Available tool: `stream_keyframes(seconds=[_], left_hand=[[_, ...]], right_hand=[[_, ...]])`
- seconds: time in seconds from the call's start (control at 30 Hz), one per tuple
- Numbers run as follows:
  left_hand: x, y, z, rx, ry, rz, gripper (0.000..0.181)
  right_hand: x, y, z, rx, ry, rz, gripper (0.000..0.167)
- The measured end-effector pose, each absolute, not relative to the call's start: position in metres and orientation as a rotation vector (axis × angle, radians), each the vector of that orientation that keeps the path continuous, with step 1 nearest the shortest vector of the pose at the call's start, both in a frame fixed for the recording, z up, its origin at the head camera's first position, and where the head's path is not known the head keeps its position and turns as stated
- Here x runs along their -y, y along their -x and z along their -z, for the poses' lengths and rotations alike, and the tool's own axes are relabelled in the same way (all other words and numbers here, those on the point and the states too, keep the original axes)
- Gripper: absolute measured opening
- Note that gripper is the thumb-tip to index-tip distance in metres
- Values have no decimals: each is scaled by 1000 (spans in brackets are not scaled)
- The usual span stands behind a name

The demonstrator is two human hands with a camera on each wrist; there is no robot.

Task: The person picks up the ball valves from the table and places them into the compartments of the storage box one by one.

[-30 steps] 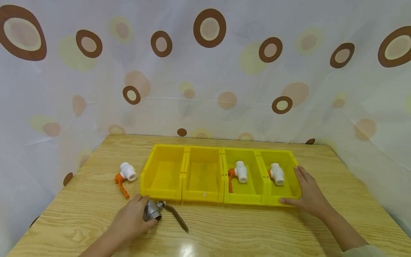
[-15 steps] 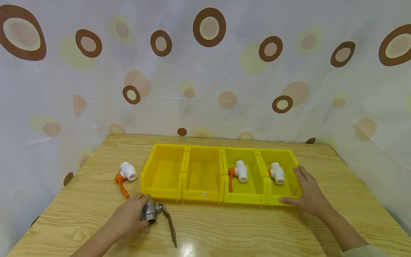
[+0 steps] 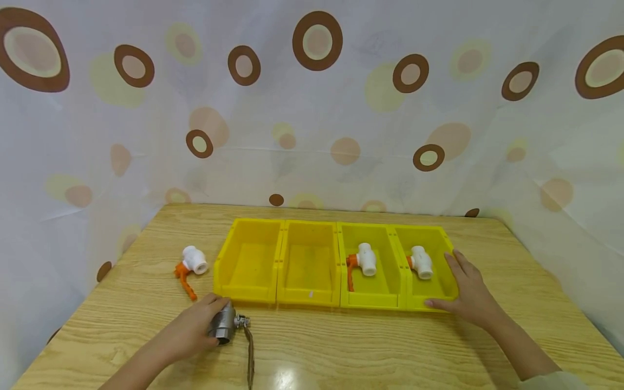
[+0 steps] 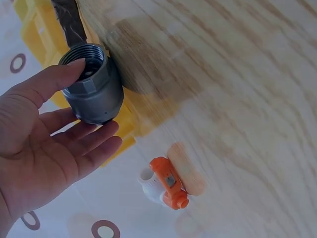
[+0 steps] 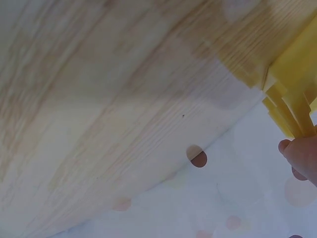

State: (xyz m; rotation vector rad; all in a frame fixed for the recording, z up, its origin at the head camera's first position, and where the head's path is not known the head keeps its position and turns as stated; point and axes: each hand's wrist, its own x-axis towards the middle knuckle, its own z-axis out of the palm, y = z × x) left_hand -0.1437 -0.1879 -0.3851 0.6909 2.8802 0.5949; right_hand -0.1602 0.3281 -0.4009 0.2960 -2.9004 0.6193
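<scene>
My left hand [image 3: 190, 331] grips a metal ball valve [image 3: 223, 325] by its body, just in front of the leftmost yellow bin. The long lever of the valve points toward me. In the left wrist view, my thumb lies at the threaded mouth of the ball valve [image 4: 95, 94] and the fingers support its other end. My right hand [image 3: 470, 295] rests at the right corner of the rightmost yellow bin [image 3: 431, 305], thumb at the front lip and extended fingers along the side wall. In the right wrist view only a fingertip [image 5: 303, 154] shows beside the bin.
Four joined bins form a row; the two left ones [image 3: 246, 294] hold nothing visible. White plastic valves with orange handles lie in the third [image 3: 366, 260] and fourth [image 3: 422, 263]. Another white valve [image 3: 195, 260] lies on the wooden table [image 3: 341, 346] at left. A patterned curtain [image 3: 312, 119] hangs behind.
My left hand has moved slightly left and toward me with the metal ball valve, whose lever has swung from pointing right to pointing toward me. The right hand stays in place.
</scene>
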Motion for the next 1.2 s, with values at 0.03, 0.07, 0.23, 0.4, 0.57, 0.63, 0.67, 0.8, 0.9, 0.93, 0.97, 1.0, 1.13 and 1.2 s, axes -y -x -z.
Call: stream_keyframes(seconds=[0.03,0.07,0.23,0.4,0.57,0.63,0.67,0.8,0.9,0.93,0.97,1.0,1.13,1.2], left_hand=[[188,144,385,-2876,-670,-608,67],[187,143,384,-2869,-632,-632,67],[178,138,378,-2917,-382,-692,71],[166,132,376,-3058,-252,-651,67],[159,129,387,-3086,-195,-675,62],[158,128,392,-3085,-192,-660,61],[158,128,394,-3085,-194,-652,62],[158,129,401,-3096,-197,-616,62],[158,129,403,-3103,-183,-630,60],[157,129,402,-3105,-180,-633,60],[157,128,402,-3109,-181,-639,60],[156,128,400,-3107,-184,-650,61],[155,126,397,-3113,-195,-682,59],[154,126,396,-3112,-188,-700,59]], right_hand=[[-328,160,401,2903,-296,-620,114],[-328,160,401,2907,-296,-621,114],[-328,160,400,2917,-299,-612,113],[-329,160,399,2923,-286,-622,112],[-329,160,400,2915,-290,-637,111],[-329,159,401,2907,-296,-635,110],[-329,159,401,2903,-299,-630,110],[-328,158,402,2899,-295,-626,110],[-328,158,402,2898,-291,-627,110],[-328,158,402,2897,-291,-628,110],[-328,158,402,2896,-290,-627,110],[-328,158,402,2894,-292,-625,109],[-328,158,402,2901,-288,-629,110],[-328,159,402,2899,-291,-626,110]])
